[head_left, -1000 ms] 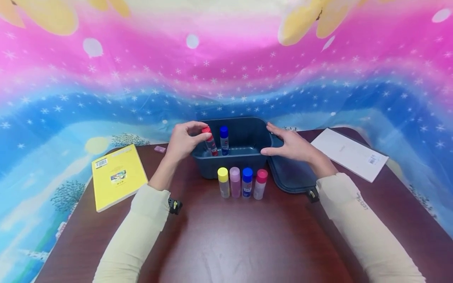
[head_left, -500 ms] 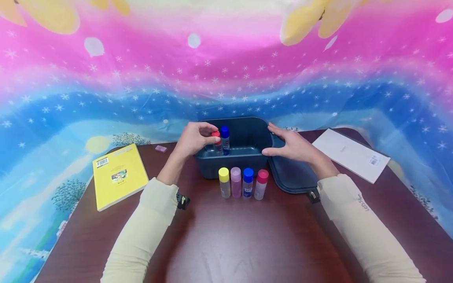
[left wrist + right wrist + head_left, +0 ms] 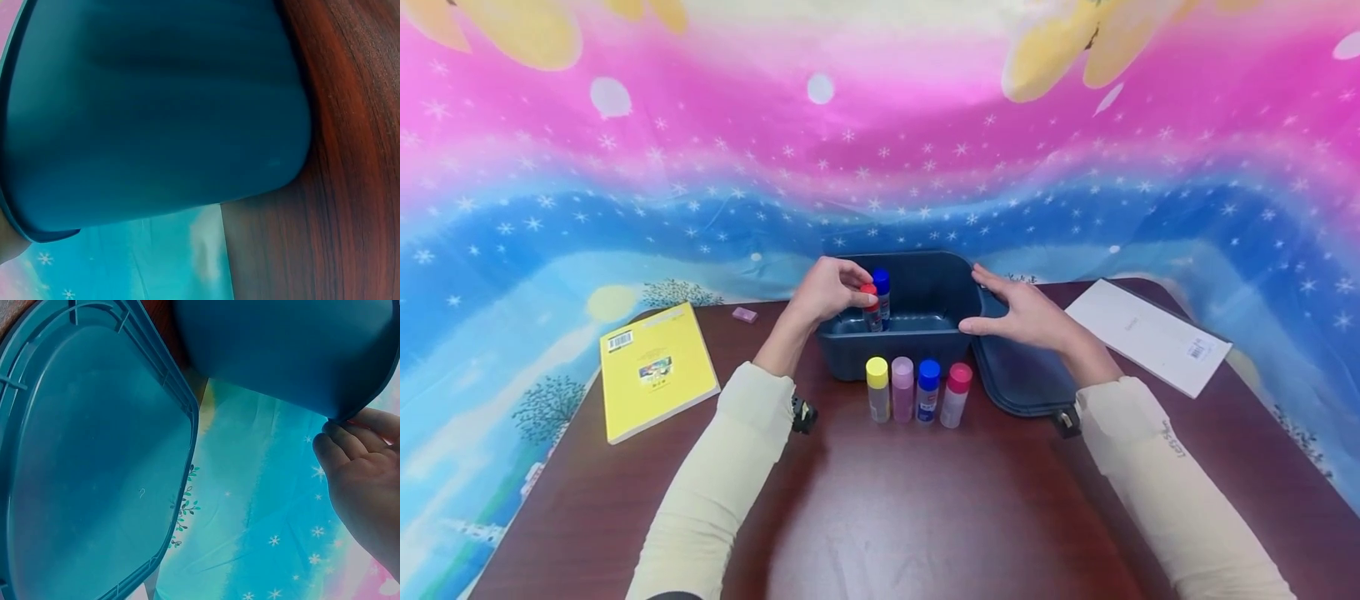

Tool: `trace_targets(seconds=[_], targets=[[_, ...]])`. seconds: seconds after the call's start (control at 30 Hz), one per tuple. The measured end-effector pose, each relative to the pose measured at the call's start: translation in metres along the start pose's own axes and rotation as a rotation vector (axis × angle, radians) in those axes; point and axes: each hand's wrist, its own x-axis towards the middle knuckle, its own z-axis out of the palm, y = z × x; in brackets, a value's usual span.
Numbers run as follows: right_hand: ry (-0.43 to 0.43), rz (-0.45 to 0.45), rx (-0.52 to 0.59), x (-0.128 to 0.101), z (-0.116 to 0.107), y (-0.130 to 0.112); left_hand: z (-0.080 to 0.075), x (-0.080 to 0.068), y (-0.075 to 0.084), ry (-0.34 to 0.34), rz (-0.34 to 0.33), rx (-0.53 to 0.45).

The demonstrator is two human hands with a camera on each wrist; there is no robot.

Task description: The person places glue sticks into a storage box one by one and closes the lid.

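Note:
In the head view, my left hand (image 3: 831, 292) pinches a red-capped glue stick (image 3: 871, 321) by its cap, inside the dark blue plastic box (image 3: 895, 357). It is close beside a blue-capped glue stick (image 3: 882, 283) standing in the box. My right hand (image 3: 1026, 312) rests at the box's right end, thumb and fingers spread along the rim. The right wrist view shows those fingertips (image 3: 337, 434) touching the rim. In the left wrist view the box wall (image 3: 156, 125) fills most of the picture and hides the glue sticks.
Several glue sticks stand in a row before the box, capped yellow (image 3: 877, 392), pink (image 3: 902, 392), blue (image 3: 928, 392) and red (image 3: 956, 396). The box lid (image 3: 1022, 375) lies to the right. A yellow book (image 3: 658, 371), a small pink eraser (image 3: 745, 315) and a white notebook (image 3: 1150, 333) lie farther out.
My left hand has moved right with the red-capped glue stick, which went from tilted to upright and nearer the blue-capped one. My right hand has stayed at the box rim.

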Motion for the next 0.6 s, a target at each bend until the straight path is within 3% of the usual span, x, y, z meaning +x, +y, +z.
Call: trace_targets(seconds=[0.37, 0.6], targets=[[0.009, 0.001, 0.011, 0.0015, -0.0010, -0.0034, 0.0018, -0.0023, 0.0031, 0.001, -0.056, 0.059], [0.007, 0.006, 0.008, 0.0008, 0.0003, -0.0020, 0.0030, -0.0034, 0.0009, 0.013, 0.001, 0.062]])
